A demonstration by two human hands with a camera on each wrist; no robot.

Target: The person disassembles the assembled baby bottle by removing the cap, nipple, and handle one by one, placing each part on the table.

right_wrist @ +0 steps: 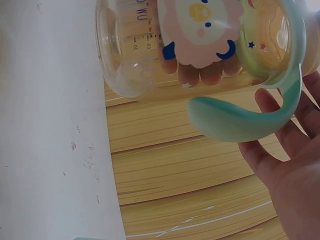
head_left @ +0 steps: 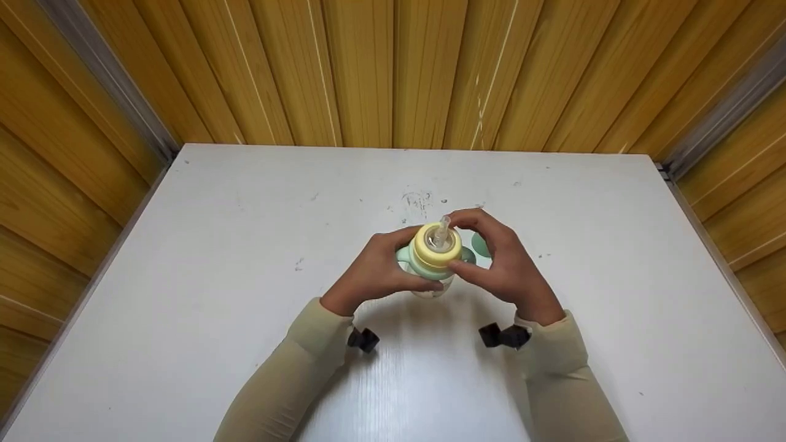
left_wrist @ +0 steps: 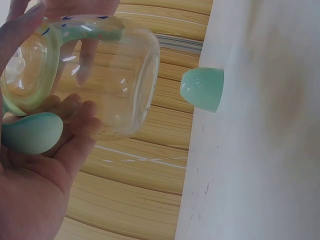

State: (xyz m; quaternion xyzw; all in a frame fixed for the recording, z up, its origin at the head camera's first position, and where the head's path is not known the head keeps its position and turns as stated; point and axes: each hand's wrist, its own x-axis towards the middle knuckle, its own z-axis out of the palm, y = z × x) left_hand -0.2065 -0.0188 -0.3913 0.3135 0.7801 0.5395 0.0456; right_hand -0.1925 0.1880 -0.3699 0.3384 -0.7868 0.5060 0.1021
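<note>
A clear baby bottle (head_left: 437,245) with a yellow collar ring (head_left: 420,248), a clear teat (head_left: 443,230) and pale green side handles (right_wrist: 235,122) is held upright above the table. My left hand (head_left: 377,267) grips the bottle body, fingers wrapped behind it and thumb across the front. On the other side, my right hand (head_left: 506,264) holds the yellow ring with its thumb at the near edge and its index finger by the teat. A lamb-like picture (right_wrist: 202,30) and measuring marks decorate the clear body in the right wrist view.
A green dome-shaped cap (left_wrist: 204,89) stands on the white table (head_left: 215,276) behind the right hand, partly hidden in the head view. Yellow wood-look panels (head_left: 362,73) rise behind the table's far edge and at both sides.
</note>
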